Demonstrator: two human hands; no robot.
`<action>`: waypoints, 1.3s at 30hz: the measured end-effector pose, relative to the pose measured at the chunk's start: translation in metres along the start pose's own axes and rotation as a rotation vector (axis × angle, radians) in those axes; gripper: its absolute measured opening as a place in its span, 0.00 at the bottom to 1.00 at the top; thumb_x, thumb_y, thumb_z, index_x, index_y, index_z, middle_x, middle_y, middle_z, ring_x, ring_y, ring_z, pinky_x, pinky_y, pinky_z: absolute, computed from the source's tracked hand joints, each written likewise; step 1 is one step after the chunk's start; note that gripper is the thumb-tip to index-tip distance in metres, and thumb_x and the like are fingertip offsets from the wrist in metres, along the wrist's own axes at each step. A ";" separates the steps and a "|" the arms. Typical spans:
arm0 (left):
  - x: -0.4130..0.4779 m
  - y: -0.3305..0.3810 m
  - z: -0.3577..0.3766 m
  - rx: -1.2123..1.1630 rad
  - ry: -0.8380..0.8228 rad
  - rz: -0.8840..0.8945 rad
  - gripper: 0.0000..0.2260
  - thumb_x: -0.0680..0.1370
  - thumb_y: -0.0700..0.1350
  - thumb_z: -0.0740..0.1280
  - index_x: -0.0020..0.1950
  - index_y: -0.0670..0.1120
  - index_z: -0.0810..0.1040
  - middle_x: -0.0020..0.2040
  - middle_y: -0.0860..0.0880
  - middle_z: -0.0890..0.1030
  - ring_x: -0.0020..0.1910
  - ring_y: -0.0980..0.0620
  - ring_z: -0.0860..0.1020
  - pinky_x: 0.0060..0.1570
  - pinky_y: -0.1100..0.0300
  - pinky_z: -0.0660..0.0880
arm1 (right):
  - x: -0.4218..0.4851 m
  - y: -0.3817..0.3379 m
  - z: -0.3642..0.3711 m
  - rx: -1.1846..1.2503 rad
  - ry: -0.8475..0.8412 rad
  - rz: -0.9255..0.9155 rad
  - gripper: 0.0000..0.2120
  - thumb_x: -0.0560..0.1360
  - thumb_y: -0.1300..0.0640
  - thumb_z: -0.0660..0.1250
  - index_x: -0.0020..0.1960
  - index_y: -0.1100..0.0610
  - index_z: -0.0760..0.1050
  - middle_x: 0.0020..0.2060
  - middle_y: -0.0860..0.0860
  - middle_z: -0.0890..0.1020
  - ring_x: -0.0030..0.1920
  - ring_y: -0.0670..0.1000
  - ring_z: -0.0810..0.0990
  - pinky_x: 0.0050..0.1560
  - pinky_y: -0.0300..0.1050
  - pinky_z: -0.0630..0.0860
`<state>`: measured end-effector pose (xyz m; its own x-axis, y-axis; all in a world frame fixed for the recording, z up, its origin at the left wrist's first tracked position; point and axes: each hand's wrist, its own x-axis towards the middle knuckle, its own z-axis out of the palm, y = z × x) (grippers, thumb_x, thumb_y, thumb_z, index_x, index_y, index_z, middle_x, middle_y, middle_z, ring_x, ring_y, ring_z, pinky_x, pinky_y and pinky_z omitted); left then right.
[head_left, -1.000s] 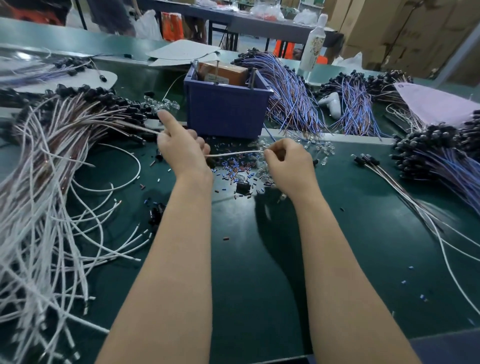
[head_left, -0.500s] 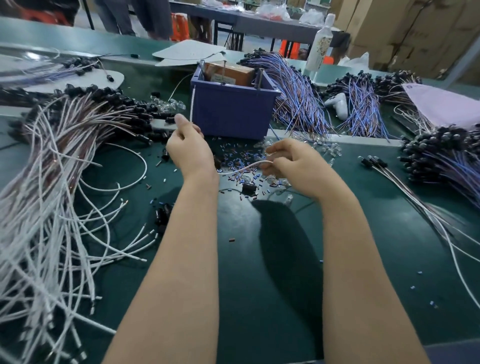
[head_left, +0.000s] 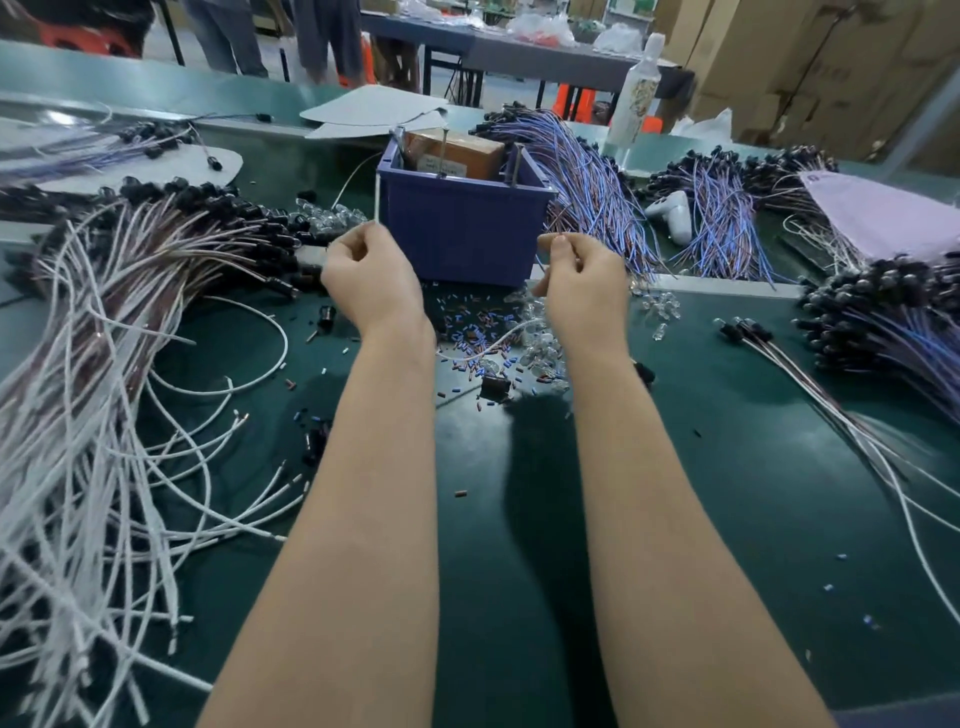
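Far to the left of the blue bin (head_left: 462, 228) lies a big pile of white wires (head_left: 104, 415) on the green table (head_left: 727, 467). Closer to the bin, at its front left corner, the left hand (head_left: 371, 275) is curled up. Its thumb and finger pinch one white wire (head_left: 375, 200). The short end of this wire pokes straight up from the pinch, right in front of the bin's left edge. So the wire's long way runs up and down.

In front of the bin's right corner is the right hand (head_left: 582, 283). It is curled too, and its fingertips pinch something very thin. It may be the other end of the same wire or a tiny part, but it is too small to tell.

Both pinches sit at about the same height, apart, with the front of the bin between them. The left hand has the wire tip, so I think the right hand must go left to meet it.

Below the bin, between the wrists, lies a heap of little colored bits (head_left: 478, 332). To the right of the bin are blue and purple wires (head_left: 587, 176).
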<state>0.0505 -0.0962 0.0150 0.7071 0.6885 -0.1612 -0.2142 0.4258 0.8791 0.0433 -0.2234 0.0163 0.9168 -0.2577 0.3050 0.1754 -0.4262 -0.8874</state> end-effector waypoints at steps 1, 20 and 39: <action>-0.001 -0.002 0.004 0.008 -0.030 -0.003 0.07 0.79 0.38 0.60 0.42 0.46 0.72 0.37 0.50 0.72 0.31 0.55 0.66 0.33 0.63 0.64 | 0.005 0.001 0.007 0.034 0.011 0.050 0.14 0.82 0.59 0.53 0.60 0.59 0.75 0.41 0.51 0.78 0.42 0.50 0.79 0.46 0.44 0.76; 0.011 -0.019 0.033 0.029 -0.152 -0.091 0.08 0.79 0.36 0.60 0.41 0.47 0.72 0.37 0.49 0.73 0.27 0.56 0.64 0.28 0.64 0.62 | 0.032 0.011 0.045 0.213 0.167 0.037 0.03 0.79 0.64 0.58 0.49 0.58 0.66 0.41 0.55 0.80 0.33 0.53 0.80 0.32 0.35 0.74; 0.010 -0.022 0.033 0.062 -0.217 -0.047 0.09 0.78 0.35 0.61 0.42 0.48 0.73 0.38 0.50 0.74 0.28 0.57 0.67 0.29 0.65 0.65 | 0.033 0.009 0.048 0.163 0.108 -0.001 0.07 0.78 0.65 0.59 0.54 0.60 0.73 0.36 0.44 0.75 0.28 0.41 0.77 0.34 0.32 0.74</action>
<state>0.0847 -0.1183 0.0092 0.8452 0.5233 -0.1087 -0.1402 0.4133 0.8997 0.0925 -0.1942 0.0015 0.8742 -0.3527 0.3338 0.2403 -0.2830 -0.9285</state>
